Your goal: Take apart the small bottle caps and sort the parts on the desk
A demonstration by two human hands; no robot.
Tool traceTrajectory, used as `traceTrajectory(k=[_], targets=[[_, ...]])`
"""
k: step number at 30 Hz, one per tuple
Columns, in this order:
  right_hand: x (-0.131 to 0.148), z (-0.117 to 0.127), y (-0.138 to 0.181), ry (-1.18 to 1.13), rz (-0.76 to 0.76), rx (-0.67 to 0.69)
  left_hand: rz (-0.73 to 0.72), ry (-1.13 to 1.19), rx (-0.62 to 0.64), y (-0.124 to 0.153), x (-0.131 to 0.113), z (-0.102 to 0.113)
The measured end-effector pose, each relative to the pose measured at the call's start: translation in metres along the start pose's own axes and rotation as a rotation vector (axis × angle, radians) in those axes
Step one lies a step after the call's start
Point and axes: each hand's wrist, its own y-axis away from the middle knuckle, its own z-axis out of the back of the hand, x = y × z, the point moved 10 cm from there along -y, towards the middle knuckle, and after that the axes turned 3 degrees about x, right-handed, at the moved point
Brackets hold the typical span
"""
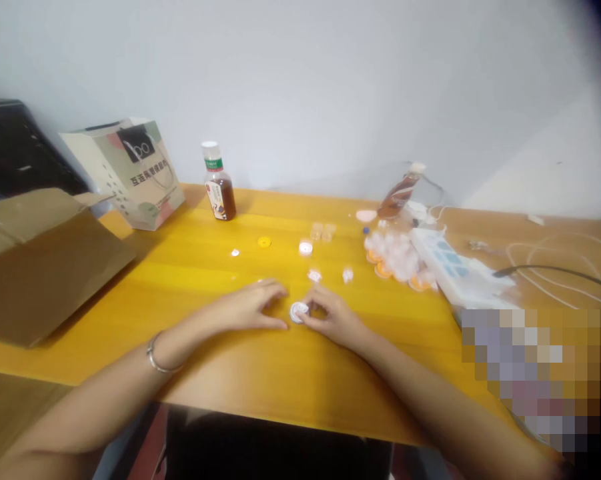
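Between the thumb and fingers of my right hand (pixel 333 315) is a small white round disc (pixel 297 311) with a darker rim, low over the table or resting on it; I cannot tell which. My left hand (pixel 260 305) is just left of the disc, thumb and fingers apart, holding nothing. Beyond the hands lie a white round piece (pixel 305 248), a yellow ring-like disc (pixel 264 241) and a small white scrap (pixel 235 253). Two small white pieces, one crumpled-looking (pixel 314 275) and one at its right (pixel 347 275), sit nearer my right hand. Blur hides their details.
Small clear cups (pixel 323 231) stand farther back. At right, a cluster of white-and-orange pieces (pixel 397 257) borders a white power strip (pixel 447 257) with cables. Two drink bottles, one left (pixel 223 193) and one right (pixel 399 193), a paper bag (pixel 140 177) and a cardboard box (pixel 50 267) also occupy the table (pixel 250 373).
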Motion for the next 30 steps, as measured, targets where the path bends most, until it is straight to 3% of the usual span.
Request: traceTrajectory(k=[3,8,16,20,24,30], targets=[[0.001,0.001,0.001,0.005,0.0,-0.01,-0.019,0.007,-0.105,-0.005,-0.01,-0.018],[-0.003,0.002,0.002,0.012,-0.047,-0.026,0.006,0.058,-0.242,-0.008,-0.008,-0.019],[-0.017,0.001,0.008,-0.051,-0.199,-0.147,0.005,0.077,-0.298,-0.011,-0.008,-0.016],[-0.01,0.006,0.009,-0.064,-0.175,-0.183,0.005,0.089,-0.296,-0.012,-0.009,-0.016],[-0.003,0.027,0.012,-0.09,-0.165,-0.367,0.018,0.091,-0.297,-0.013,-0.005,-0.017],[-0.016,0.011,0.005,-0.466,-0.243,-0.283,0.028,0.067,-0.269,-0.013,-0.002,-0.019]])
